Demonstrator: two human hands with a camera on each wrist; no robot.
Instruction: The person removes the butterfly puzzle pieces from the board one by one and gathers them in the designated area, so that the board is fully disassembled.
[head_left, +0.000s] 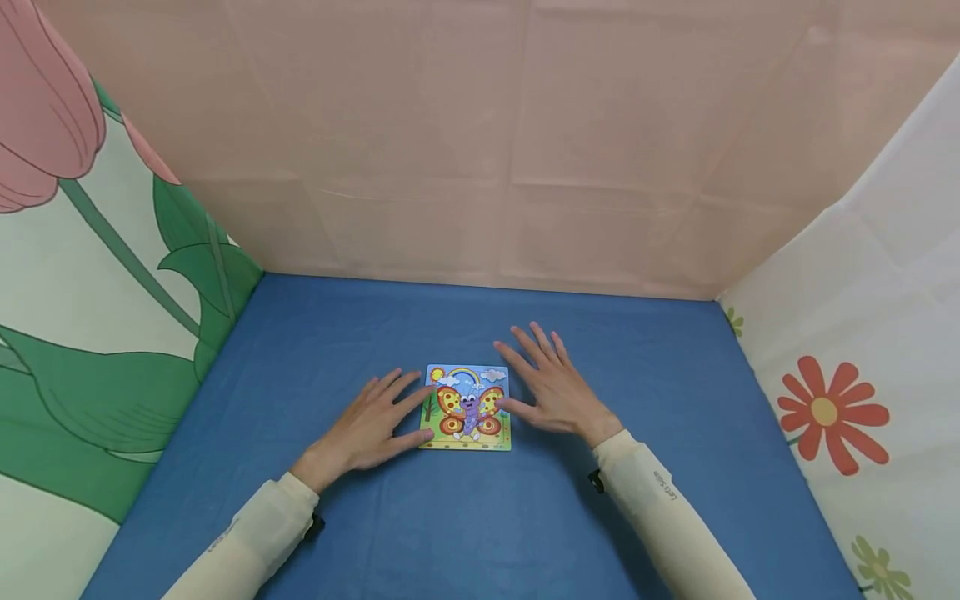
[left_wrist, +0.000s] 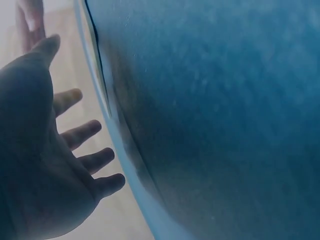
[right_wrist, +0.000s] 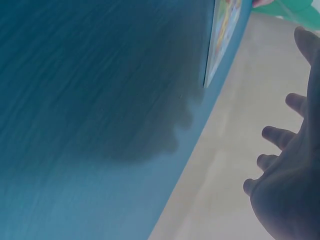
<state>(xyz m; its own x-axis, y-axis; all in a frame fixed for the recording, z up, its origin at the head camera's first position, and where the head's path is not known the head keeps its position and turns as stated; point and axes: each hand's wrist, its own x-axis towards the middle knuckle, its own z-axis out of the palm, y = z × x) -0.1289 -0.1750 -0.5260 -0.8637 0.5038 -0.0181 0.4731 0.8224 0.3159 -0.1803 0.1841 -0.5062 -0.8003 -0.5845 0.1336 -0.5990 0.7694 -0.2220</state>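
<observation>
A square butterfly picture puzzle (head_left: 469, 427) lies flat on the blue cloth, its picture showing a rainbow and a sun. At its left side my left hand (head_left: 372, 423) is spread, with the thumb and a fingertip overlapping the puzzle's left edge in the head view. My right hand (head_left: 551, 390) hovers at the right side, fingers spread, the thumb tip over the right edge. Both wrist views show the fingers apart and nothing held. In the right wrist view the puzzle (right_wrist: 221, 40) appears edge-on, beyond the shadow of the right hand (right_wrist: 295, 165).
Blue cloth (head_left: 375, 533) covers the table. A plain beige cloth (head_left: 480, 167) hangs behind it. To the left stands a panel with a large tulip print (head_left: 120, 250); on the right hangs white cloth with printed flowers (head_left: 825, 412).
</observation>
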